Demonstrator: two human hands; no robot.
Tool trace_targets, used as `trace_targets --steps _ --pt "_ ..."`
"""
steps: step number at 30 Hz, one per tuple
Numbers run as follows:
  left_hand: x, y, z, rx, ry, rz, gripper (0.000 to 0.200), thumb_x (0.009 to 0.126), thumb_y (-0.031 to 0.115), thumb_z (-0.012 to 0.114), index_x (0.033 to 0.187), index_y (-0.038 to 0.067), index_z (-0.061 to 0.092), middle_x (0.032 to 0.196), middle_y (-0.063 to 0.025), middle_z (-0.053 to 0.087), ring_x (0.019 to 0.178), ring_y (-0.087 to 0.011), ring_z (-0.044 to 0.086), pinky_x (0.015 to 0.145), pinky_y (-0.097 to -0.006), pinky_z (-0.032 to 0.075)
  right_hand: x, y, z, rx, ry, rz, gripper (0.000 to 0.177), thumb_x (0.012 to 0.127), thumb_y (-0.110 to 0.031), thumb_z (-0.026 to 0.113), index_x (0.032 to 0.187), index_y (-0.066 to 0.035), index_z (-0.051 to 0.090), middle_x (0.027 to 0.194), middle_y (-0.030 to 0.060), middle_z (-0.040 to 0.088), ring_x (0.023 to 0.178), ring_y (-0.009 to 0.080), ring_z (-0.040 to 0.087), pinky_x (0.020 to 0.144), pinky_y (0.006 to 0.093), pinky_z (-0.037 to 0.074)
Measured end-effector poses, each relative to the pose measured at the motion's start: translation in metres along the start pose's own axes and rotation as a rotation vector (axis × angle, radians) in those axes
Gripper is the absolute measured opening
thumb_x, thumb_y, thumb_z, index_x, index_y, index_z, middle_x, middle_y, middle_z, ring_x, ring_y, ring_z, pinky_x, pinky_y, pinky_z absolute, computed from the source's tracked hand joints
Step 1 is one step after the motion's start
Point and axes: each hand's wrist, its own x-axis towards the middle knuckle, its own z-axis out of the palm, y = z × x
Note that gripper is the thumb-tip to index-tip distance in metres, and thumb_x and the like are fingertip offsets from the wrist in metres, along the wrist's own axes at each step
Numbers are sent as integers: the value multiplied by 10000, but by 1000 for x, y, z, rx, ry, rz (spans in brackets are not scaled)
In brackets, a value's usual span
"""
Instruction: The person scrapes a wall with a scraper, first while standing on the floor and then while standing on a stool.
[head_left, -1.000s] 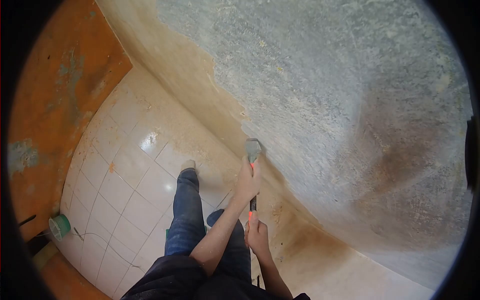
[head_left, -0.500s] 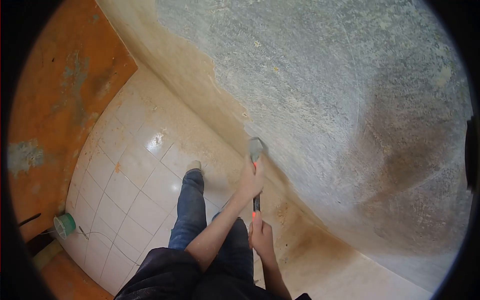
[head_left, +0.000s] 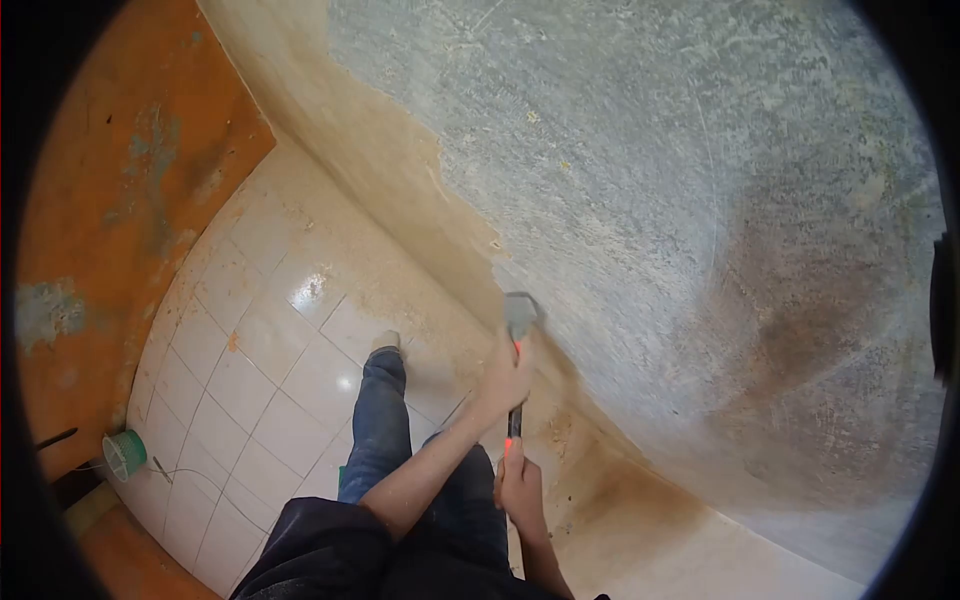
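A long-handled scraper has its flat grey blade against the wall, close to the ragged edge of the beige coating. Its handle is black with red-orange parts. My left hand is closed around the handle just below the blade. Lower down, my right hand grips the handle's end. The wall around the blade is grey, rough and scratched, with the beige layer still along its lower left side.
Dusty white floor tiles lie below, with debris along the wall's foot. A green bucket stands at the far left near a thin cable. An orange surface with bare patches rises at the left. My foot is near the wall.
The scraper blade and both hands have shifted slightly; the blade is a little lower and to the right in view. The camera view has moved slightly too. Both hands keep their hold.
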Motion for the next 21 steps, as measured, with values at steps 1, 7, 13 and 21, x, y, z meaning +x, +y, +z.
trace_targets --steps 1,7,13,21 --pt "10 8 -8 -37 21 -67 269 1001 263 462 1087 9 440 656 -65 511 490 -145 528 450 -324 436 4 -5 -2 -14 16 -14 610 1027 -475 393 579 -66 462 485 15 445 380 115 442 374 283 353" --pt "5 -5 -4 17 40 78 284 999 277 451 1081 18 370 636 -65 487 429 -167 519 386 -322 444 -5 -1 6 18 -7 28 611 1029 -475 386 596 -53 473 482 16 434 384 120 440 388 287 356" --pt "28 2 -23 -54 63 16 285 996 258 447 1115 14 360 644 -60 482 428 -168 514 395 -334 438 16 -17 13 -9 -46 -56 614 1029 -500 367 591 -78 456 461 -1 415 348 106 413 354 265 335" --pt "27 10 -24 -128 81 -18 237 986 239 489 1089 32 437 663 -50 500 451 -145 512 432 -331 444 9 -29 12 -39 -56 -27 604 1037 -511 311 632 -79 429 450 19 402 337 117 406 346 267 339"
